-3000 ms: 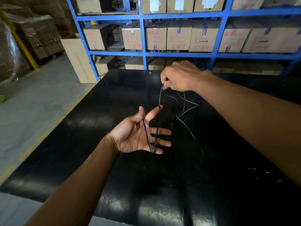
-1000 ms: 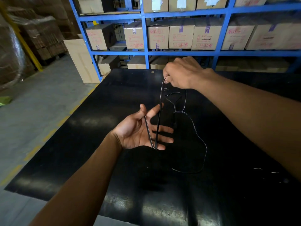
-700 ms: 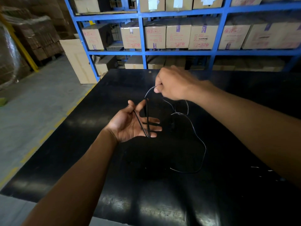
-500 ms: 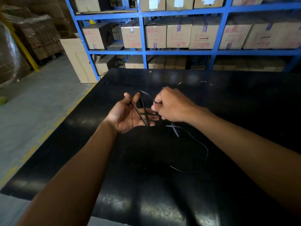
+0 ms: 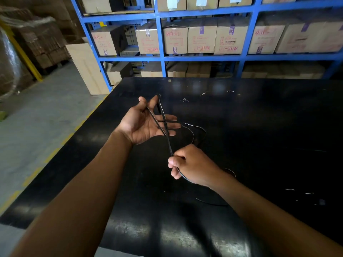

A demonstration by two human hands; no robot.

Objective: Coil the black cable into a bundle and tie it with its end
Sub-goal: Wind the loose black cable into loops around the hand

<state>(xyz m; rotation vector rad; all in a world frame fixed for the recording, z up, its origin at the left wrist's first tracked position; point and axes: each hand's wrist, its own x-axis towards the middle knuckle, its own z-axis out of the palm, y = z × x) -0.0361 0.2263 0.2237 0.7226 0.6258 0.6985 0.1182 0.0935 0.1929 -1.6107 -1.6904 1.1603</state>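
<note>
My left hand (image 5: 143, 124) is held palm up over the black table (image 5: 259, 127), fingers spread. A few turns of the thin black cable (image 5: 163, 121) run around it, from the gap by the thumb down across the fingers. My right hand (image 5: 191, 164) is below and to the right, nearer to me, pinching the cable, which runs taut up to the left hand. The loose rest of the cable (image 5: 193, 130) lies in curves on the table, hard to see against the black top; part is hidden behind my right hand.
Blue steel shelving (image 5: 161, 58) with cardboard boxes (image 5: 174, 39) stands just behind the table's far edge. A tall carton (image 5: 87, 69) stands on the grey floor at the left, with yellow floor lines (image 5: 55, 151) along the table's left edge.
My right hand has come down from above the left hand, past its fingers, to a spot below and nearer me, drawing the cable around the left hand. The left hand stayed palm up.
</note>
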